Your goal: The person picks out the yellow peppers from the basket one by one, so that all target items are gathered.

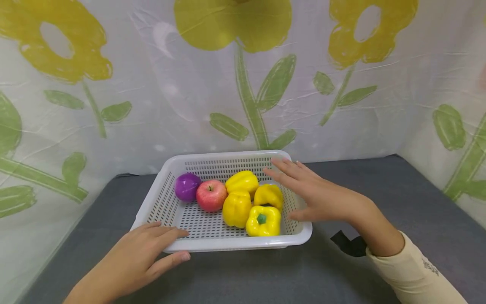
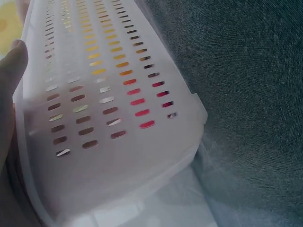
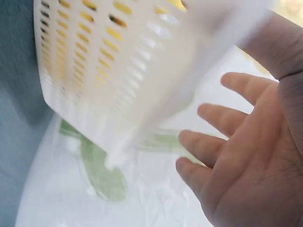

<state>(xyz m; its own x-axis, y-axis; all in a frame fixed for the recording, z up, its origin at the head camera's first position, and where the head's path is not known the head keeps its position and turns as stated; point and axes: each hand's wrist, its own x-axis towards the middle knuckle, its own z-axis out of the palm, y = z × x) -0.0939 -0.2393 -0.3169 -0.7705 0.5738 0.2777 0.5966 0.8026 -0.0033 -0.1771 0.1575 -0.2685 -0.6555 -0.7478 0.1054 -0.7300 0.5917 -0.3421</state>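
A white perforated plastic basket (image 1: 228, 244) holds a purple round fruit or vegetable (image 1: 187, 187), a red apple (image 1: 211, 195) and several yellow bell peppers (image 1: 263, 221). At the basket's front left corner is my left hand (image 1: 142, 253), its fingers extended over the rim and its thumb apart from them; firm contact cannot be made out. My right hand (image 1: 319, 194) hovers over the basket's right side, fingers spread and holding nothing. In the right wrist view, the right hand's palm (image 3: 255, 156) faces the basket wall (image 3: 109, 71).
The basket stands on a dark grey cloth-covered table (image 1: 372, 181). Behind it hangs a pale backdrop (image 1: 182, 122) printed with yellow flowers and green leaves. A black strap (image 1: 349, 245) lies near the right wrist.
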